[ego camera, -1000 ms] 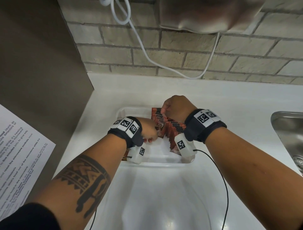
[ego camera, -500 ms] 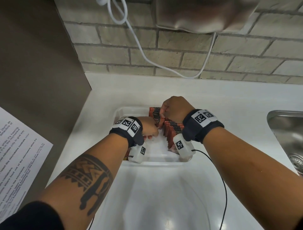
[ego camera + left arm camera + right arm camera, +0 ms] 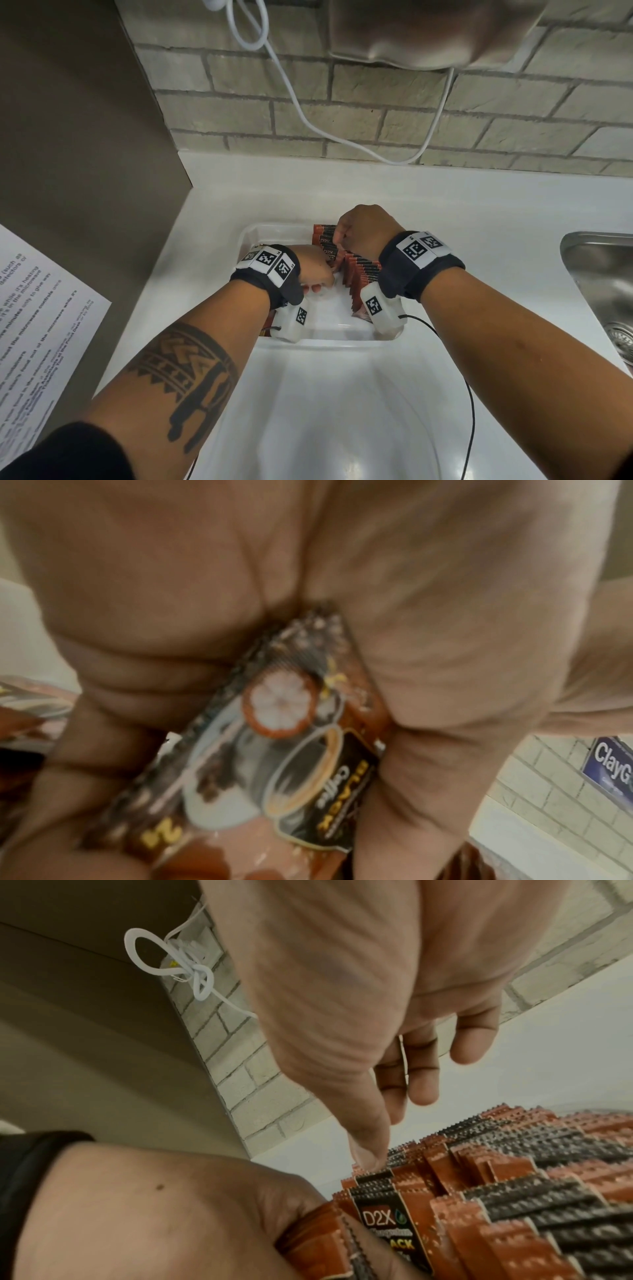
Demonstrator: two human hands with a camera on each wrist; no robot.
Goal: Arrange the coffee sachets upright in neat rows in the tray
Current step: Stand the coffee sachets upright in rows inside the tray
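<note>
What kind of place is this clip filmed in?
Probably a shared kitchenette or break room: a white counter with a steel sink, a brick wall behind, and a printed notice about microwave use.

Sachets (image 3: 363, 274) crowd the tray (image 3: 325, 343); its middle seems free.

— What do we see behind the counter?
— We face a pale brick wall (image 3: 376, 113) with a white cable (image 3: 195, 970) looping down it, under a metal housing (image 3: 428, 31).
— And beside us?
— We have a brown panel (image 3: 78, 137) and a printed notice (image 3: 37, 325) at our left, a white countertop (image 3: 479, 205) ahead, and a steel sink (image 3: 603, 274) at our right.
</note>
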